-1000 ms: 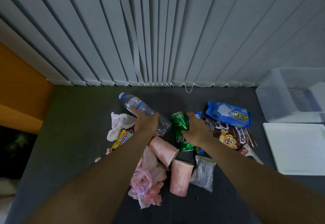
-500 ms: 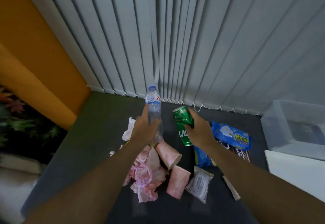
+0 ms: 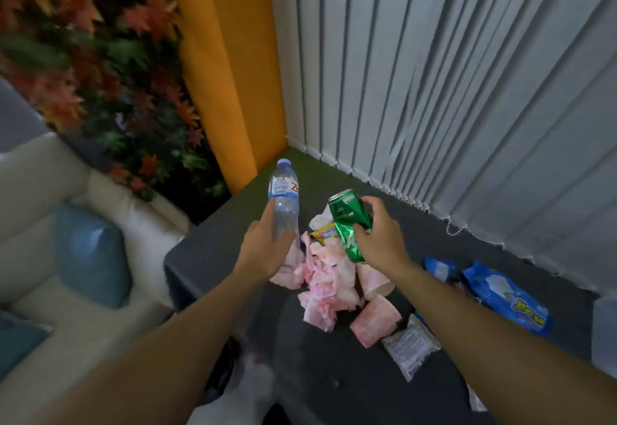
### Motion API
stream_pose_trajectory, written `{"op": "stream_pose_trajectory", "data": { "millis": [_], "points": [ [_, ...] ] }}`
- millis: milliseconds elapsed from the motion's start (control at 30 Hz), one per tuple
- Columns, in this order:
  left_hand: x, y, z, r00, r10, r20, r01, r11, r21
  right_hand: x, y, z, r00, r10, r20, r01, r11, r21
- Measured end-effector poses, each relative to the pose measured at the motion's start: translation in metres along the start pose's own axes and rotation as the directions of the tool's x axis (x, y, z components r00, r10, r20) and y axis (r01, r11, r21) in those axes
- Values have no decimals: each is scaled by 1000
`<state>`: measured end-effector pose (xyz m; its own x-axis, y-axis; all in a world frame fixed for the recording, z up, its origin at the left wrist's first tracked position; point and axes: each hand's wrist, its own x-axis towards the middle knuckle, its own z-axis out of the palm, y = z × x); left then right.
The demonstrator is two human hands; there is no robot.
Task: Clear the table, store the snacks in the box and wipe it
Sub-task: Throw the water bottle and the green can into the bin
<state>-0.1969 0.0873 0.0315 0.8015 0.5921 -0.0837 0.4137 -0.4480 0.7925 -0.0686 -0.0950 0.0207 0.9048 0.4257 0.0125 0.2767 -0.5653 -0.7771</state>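
**A:** What is the left hand (image 3: 267,247) holding?

**B:** A clear water bottle (image 3: 284,200), upright with its cap on top. The fingers curl round its lower half, and the index finger lies up along the side. Just above that fingertip is a white and blue label with a red "Z". The small print is too fine to read.

**A:** And the right hand (image 3: 380,237)?

**B:** It grips a dented green can (image 3: 347,217), which is tilted. The thumb and fingers wrap its middle and cover most of the white lettering, so I cannot read a brand.

**A:** Where are the snacks?

**B:** On the dark table (image 3: 213,257). A yellow packet (image 3: 322,233) with blurred red writing shows between the two sets of fingers. Well to the right of the right fingers lies a blue bag (image 3: 500,294) with yellow block letters I cannot make out. A clear packet (image 3: 409,347) with fine print lies beside the right forearm. Crumpled pink tissue (image 3: 325,279) and two tipped pink cups (image 3: 375,322) lie below both hands.
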Motion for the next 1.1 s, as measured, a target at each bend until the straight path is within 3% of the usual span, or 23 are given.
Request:
{"op": "stream_pose_trajectory", "data": {
  "millis": [233,367,600,833,1100],
  "points": [
    [-27,-68,-62,977,-162,-139,160,987,-27,-1,-60,70,982,-86,166,85,996,14],
    [-34,-117,-98,966,-178,-189,166,983,-81,-2,-92,122,960,-141,241,143,990,10],
    [-48,-194,-173,910,-298,-289,289,954,-72,-15,-152,226,917,-135,374,140,990,15],
    [-52,-293,-216,867,-454,-207,453,890,-57,-38,-185,327,872,-105,479,133,991,-25],
    [-67,-380,-198,771,-631,-88,631,775,-30,-77,-138,411,805,48,592,76,980,-182]
  ]
}}
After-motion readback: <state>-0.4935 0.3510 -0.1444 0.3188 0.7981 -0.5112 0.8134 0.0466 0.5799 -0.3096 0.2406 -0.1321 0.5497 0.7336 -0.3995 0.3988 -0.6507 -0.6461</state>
